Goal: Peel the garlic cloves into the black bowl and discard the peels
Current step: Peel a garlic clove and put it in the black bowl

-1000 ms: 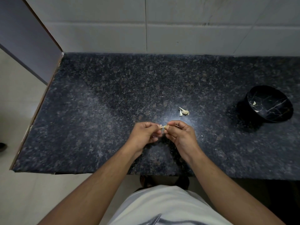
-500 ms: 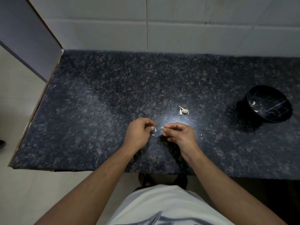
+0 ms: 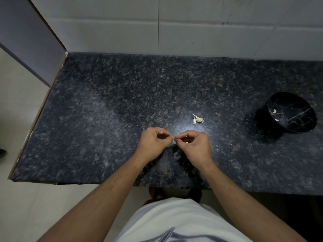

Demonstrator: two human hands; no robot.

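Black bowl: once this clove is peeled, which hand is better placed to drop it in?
Probably the right hand. The black bowl sits at the counter's right end, on that hand's side, while the left hand would have to cross over. Both pinch the clove now.

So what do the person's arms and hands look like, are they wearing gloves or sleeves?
No gloves. The left hand and right hand are bare, and both forearms are bare right down to the bottom of the picture, so no sleeves show. No watch or bracelet shows on the wrists. The person wears a light shirt with a dark print on it.
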